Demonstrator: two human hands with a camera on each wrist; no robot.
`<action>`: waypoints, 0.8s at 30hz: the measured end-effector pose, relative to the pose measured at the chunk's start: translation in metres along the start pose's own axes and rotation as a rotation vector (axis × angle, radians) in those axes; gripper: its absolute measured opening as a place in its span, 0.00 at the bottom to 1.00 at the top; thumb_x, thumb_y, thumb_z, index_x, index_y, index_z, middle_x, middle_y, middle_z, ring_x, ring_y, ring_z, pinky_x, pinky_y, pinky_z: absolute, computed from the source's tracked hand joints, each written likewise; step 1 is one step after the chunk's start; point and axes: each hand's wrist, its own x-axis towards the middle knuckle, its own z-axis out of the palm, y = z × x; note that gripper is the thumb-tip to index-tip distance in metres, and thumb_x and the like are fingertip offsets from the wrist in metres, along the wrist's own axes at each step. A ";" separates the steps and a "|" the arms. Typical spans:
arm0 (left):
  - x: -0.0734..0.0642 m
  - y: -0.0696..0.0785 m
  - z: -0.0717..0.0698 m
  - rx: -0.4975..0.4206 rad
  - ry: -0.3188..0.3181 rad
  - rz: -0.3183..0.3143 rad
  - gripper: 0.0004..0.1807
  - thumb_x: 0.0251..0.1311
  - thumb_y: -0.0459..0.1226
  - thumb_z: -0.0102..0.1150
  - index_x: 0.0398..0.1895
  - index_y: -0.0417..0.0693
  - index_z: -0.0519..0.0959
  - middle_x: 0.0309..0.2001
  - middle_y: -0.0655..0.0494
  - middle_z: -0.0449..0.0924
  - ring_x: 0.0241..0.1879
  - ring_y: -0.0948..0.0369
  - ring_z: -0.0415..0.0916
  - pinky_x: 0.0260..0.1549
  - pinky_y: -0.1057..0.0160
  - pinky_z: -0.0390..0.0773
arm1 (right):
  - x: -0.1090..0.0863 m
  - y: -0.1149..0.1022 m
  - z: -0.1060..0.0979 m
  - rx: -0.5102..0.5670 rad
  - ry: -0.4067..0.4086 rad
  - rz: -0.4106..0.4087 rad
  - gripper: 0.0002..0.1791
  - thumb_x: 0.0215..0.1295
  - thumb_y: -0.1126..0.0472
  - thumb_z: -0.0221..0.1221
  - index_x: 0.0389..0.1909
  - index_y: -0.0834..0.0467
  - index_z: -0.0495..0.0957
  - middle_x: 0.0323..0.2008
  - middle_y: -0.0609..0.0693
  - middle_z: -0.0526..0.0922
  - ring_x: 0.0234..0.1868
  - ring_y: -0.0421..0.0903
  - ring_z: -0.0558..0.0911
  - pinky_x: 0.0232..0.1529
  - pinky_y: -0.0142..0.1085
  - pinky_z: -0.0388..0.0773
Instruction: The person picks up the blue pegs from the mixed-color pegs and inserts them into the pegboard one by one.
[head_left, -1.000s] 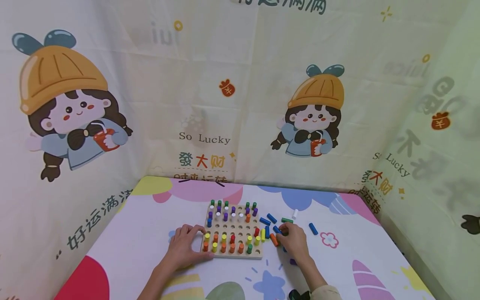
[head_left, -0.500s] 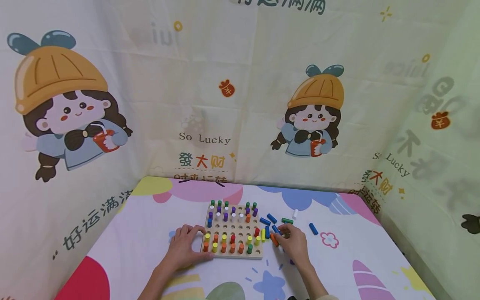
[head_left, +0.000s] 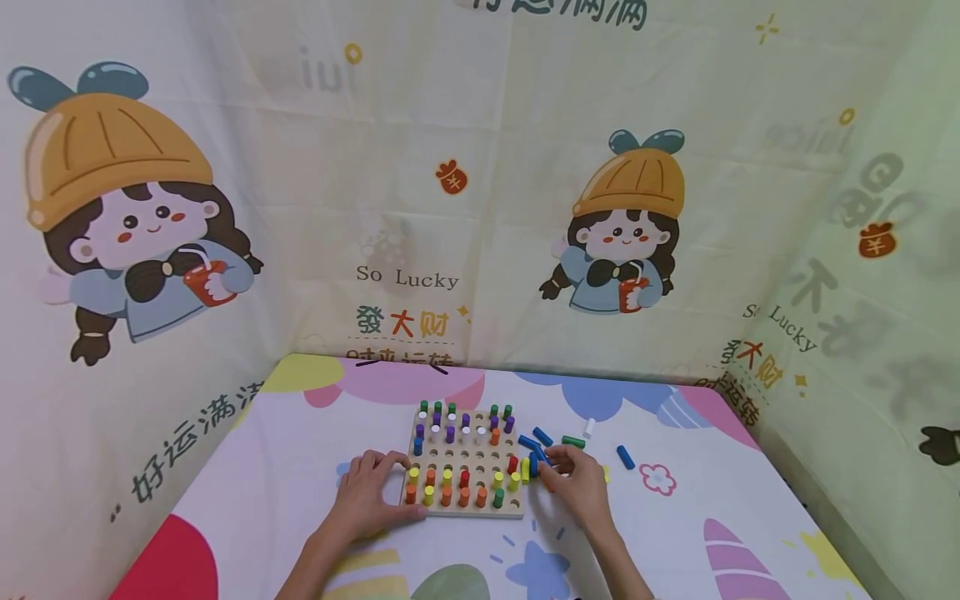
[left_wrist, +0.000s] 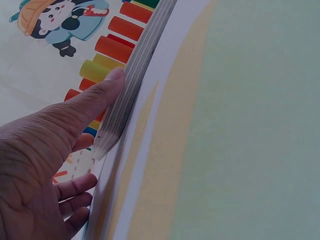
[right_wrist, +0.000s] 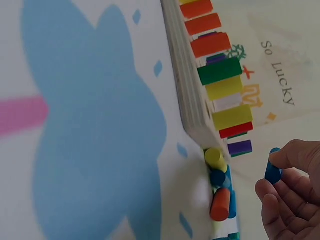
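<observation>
My right hand (head_left: 581, 487) pinches a blue peg (right_wrist: 273, 167) between thumb and fingertips, just right of the wooden pegboard (head_left: 480, 513). In the right wrist view this peg stands clear of the loose ones below. My left hand (head_left: 369, 492) grips the board's near left corner, with the thumb (left_wrist: 112, 82) along the front edge and the index finger at the left side. Green, purple, white, orange, red and yellow pegs stand in the holes, along with one blue peg (head_left: 417, 447) at the left. Holes in the middle rows show bare.
Beside the board's right edge lie loose pegs: a yellow one (right_wrist: 215, 159), an orange one (right_wrist: 220, 204) and several blue ones. Farther out are a green peg (head_left: 573, 442), a white peg (head_left: 590, 427) and a blue peg (head_left: 626, 457). A printed cloth (head_left: 270, 483) covers the table.
My right hand has taken a blue peg from the loose group and shifted slightly left toward the board, now covering most of the orange peg. My left hand stays at the board's corner.
</observation>
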 end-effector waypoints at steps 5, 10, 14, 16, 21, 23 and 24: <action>-0.001 0.000 0.000 -0.009 0.004 0.004 0.40 0.36 0.67 0.79 0.53 0.67 0.75 0.56 0.48 0.68 0.59 0.45 0.61 0.57 0.34 0.64 | -0.002 -0.006 0.003 0.014 0.006 -0.026 0.11 0.61 0.64 0.71 0.44 0.61 0.84 0.38 0.50 0.86 0.37 0.44 0.83 0.39 0.29 0.79; -0.002 0.000 0.001 -0.024 0.009 0.005 0.39 0.35 0.66 0.79 0.53 0.68 0.75 0.57 0.48 0.68 0.59 0.45 0.61 0.57 0.35 0.64 | -0.003 -0.013 0.006 0.023 -0.003 -0.039 0.11 0.62 0.63 0.71 0.44 0.60 0.85 0.38 0.50 0.86 0.37 0.44 0.83 0.39 0.29 0.79; -0.002 0.000 0.001 -0.023 0.010 0.004 0.39 0.35 0.66 0.80 0.53 0.68 0.75 0.56 0.48 0.68 0.59 0.45 0.61 0.57 0.35 0.64 | -0.003 -0.017 0.009 0.029 -0.019 -0.038 0.11 0.62 0.62 0.71 0.44 0.60 0.84 0.39 0.49 0.86 0.37 0.43 0.83 0.38 0.28 0.79; -0.002 0.001 0.000 -0.022 0.010 0.001 0.40 0.35 0.66 0.80 0.53 0.68 0.75 0.56 0.48 0.68 0.59 0.45 0.61 0.57 0.35 0.64 | -0.003 -0.019 0.011 0.038 -0.024 -0.043 0.11 0.62 0.62 0.71 0.44 0.59 0.85 0.38 0.49 0.86 0.37 0.43 0.83 0.37 0.28 0.79; -0.002 0.002 0.000 -0.019 0.007 -0.003 0.39 0.35 0.66 0.80 0.52 0.68 0.75 0.56 0.48 0.68 0.59 0.45 0.62 0.57 0.35 0.64 | -0.005 -0.023 0.015 0.070 -0.042 -0.040 0.11 0.62 0.63 0.71 0.44 0.59 0.84 0.38 0.49 0.85 0.38 0.44 0.82 0.37 0.28 0.80; -0.002 0.002 0.000 -0.018 0.007 -0.004 0.39 0.35 0.66 0.80 0.52 0.68 0.75 0.56 0.48 0.68 0.59 0.45 0.62 0.57 0.36 0.65 | -0.005 -0.025 0.017 0.080 -0.054 -0.039 0.11 0.62 0.64 0.70 0.45 0.60 0.84 0.38 0.50 0.85 0.38 0.44 0.82 0.38 0.29 0.81; -0.002 0.002 0.000 -0.019 0.007 -0.004 0.39 0.35 0.66 0.80 0.52 0.68 0.75 0.56 0.48 0.68 0.59 0.45 0.62 0.57 0.36 0.65 | -0.005 -0.026 0.018 0.085 -0.060 -0.040 0.11 0.62 0.64 0.70 0.45 0.60 0.84 0.38 0.50 0.85 0.38 0.44 0.82 0.38 0.29 0.81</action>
